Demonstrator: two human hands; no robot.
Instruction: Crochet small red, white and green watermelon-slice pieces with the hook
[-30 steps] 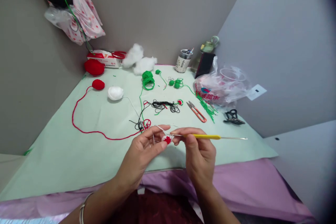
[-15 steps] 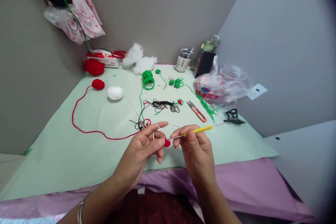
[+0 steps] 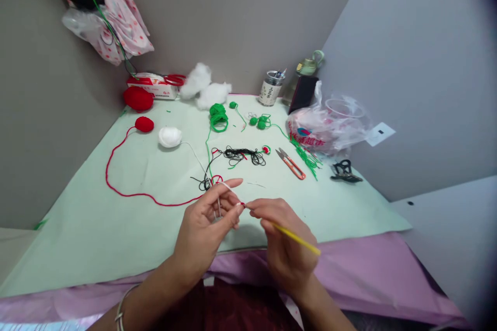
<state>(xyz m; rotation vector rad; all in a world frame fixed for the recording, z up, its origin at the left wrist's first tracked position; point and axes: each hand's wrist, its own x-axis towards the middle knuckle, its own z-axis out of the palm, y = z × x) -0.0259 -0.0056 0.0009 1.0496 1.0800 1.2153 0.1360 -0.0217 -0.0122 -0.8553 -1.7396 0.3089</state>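
Between thumb and fingers, my left hand [image 3: 205,222] pinches a small red and white crochet piece [image 3: 242,205], mostly hidden by the fingertips. White yarn [image 3: 229,188] passes over its raised index finger and leads back to a white yarn ball [image 3: 170,137]. My right hand [image 3: 289,238] is closed on a yellow-handled crochet hook [image 3: 297,239], whose handle slants down to the right. The fingertips of both hands nearly meet at the piece, and the hook's tip is too small to make out.
Red yarn balls [image 3: 144,124] lie at the left, with a long red strand. Beyond my hands are black yarn [image 3: 244,155], green yarn [image 3: 218,117] and orange snips [image 3: 291,164]. A plastic bag [image 3: 326,129], black clip [image 3: 345,171] and pen holder [image 3: 271,88] stand farther off.
The hook's handle has swung from pointing up-right to down-right as my right hand turned over. The crochet piece is now mostly covered, and my left hand has shifted slightly left.
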